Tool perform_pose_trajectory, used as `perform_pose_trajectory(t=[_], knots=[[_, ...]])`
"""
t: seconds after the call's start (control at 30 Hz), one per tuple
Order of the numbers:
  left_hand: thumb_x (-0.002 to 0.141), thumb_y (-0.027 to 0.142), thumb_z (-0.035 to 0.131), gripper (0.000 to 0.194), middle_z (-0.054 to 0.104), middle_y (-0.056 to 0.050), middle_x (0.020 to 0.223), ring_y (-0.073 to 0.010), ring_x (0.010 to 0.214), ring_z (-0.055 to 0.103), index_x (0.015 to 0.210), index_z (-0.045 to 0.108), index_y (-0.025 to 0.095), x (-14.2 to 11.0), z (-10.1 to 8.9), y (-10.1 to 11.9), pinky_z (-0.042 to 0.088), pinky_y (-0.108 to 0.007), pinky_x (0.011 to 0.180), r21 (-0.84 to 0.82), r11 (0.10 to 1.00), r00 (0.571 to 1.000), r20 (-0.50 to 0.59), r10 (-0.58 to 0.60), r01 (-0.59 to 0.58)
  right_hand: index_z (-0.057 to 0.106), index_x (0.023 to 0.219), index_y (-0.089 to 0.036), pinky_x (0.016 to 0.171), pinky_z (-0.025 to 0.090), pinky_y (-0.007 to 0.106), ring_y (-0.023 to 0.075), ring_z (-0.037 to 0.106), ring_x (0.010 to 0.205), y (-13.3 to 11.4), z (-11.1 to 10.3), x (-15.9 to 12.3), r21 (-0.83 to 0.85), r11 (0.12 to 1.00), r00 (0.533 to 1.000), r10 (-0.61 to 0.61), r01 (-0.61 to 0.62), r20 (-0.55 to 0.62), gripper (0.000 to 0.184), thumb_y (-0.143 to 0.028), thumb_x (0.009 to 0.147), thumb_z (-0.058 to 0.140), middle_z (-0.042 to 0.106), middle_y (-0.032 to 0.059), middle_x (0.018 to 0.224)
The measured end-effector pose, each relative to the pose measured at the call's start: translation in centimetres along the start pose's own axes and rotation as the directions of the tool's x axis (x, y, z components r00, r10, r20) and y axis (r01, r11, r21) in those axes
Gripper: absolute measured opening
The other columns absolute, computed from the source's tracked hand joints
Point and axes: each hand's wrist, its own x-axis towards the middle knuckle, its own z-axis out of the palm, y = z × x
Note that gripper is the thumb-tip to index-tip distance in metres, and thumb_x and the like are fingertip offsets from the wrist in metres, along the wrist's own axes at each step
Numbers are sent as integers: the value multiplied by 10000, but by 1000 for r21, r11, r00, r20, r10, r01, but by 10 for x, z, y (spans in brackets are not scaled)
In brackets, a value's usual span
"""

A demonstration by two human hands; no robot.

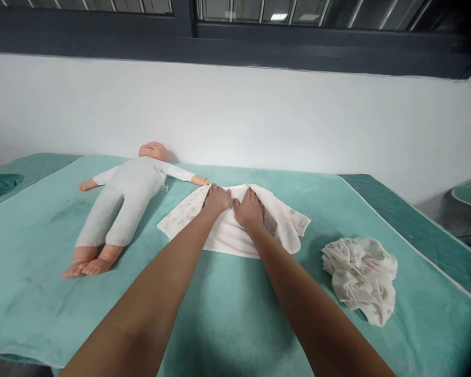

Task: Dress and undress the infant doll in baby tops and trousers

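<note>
On a white shirt [231, 235], left hand [219, 199] and right hand [250, 208], both curled, grip unclear.

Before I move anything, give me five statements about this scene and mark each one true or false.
1. The left hand and the right hand both touch the white garment. True.
2. The doll lies with its feet nearer the camera than its head. True.
3. The doll wears shoes. False: its feet are bare.
4. The crumpled patterned cloth is in the right hand. False: it lies on the green cover, apart from both hands.
5. The doll lies to the right of the white garment in the picture. False: it lies to the left.
</note>
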Motion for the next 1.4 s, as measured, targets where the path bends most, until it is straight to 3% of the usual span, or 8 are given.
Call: perform_pose_trajectory(t=[0.13,0.27,0.43,0.67,0.93,1.07,1.2,1.4], knots=[[969,397,270,632,204,-229,1623,-323,1516,221,1477,380,38,-4,8,16,306,-548,1176,-15,994,994,-2,-109,109,238,1537,32,1194,229,415,320,290,1455,0,1,1,47,999,999,27,-26,-26,700,-391,991,348,312,212,1577],[967,354,295,595,153,-150,1656,-277,1538,149,1500,359,96,-13,13,15,248,-497,1221,-24,999,998,-50,-46,45,270,1518,58,1199,227,398,320,319,1441,-1,1,4,38,999,1000,25,-25,4,685,-386,999,323,353,227,1551],[981,295,295,472,383,-170,1564,-317,1459,333,1311,567,95,-30,8,2,303,-509,1183,1,990,977,-162,140,-141,322,1487,86,1193,243,391,325,363,1415,-1,0,6,5,1000,999,15,-16,34,649,-352,1009,298,401,246,1516],[998,278,342,368,612,-102,1332,-237,1244,527,1218,615,166,-87,-6,-18,387,-384,1098,107,916,895,-194,401,-387,334,1465,120,1189,233,407,333,352,1419,0,-2,1,-43,996,996,-80,82,47,628,-323,1021,291,389,289,1506],[1017,330,320,377,659,-78,935,-227,933,571,884,642,189,-158,-28,-44,429,-392,889,205,872,844,-230,484,-445,343,1499,41,1209,184,395,294,224,1495,9,-10,-18,-88,971,969,-213,225,126,618,-365,1034,307,268,235,1590],[1020,356,319,425,674,-70,829,-216,850,598,782,634,198,-177,-32,-56,415,-383,808,194,891,872,-205,445,-410,333,1516,2,1207,192,402,276,208,1504,15,-13,-30,-97,961,958,-242,258,156,611,-379,1041,282,238,192,1612],[1025,381,301,481,703,-70,789,-204,806,638,748,649,198,-180,-30,-59,400,-372,788,186,900,890,-167,424,-394,335,1520,-19,1210,180,411,271,218,1500,17,-14,-40,-115,956,956,-253,271,147,597,-374,1043,279,237,179,1615],[1023,413,294,513,717,-60,715,-202,681,644,720,652,205,-181,-27,-59,343,-338,659,210,927,913,-206,353,-311,434,1463,-67,1191,238,422,258,293,1467,19,-27,-72,-68,926,923,-360,371,136,505,-308,1035,316,358,151,1573]])
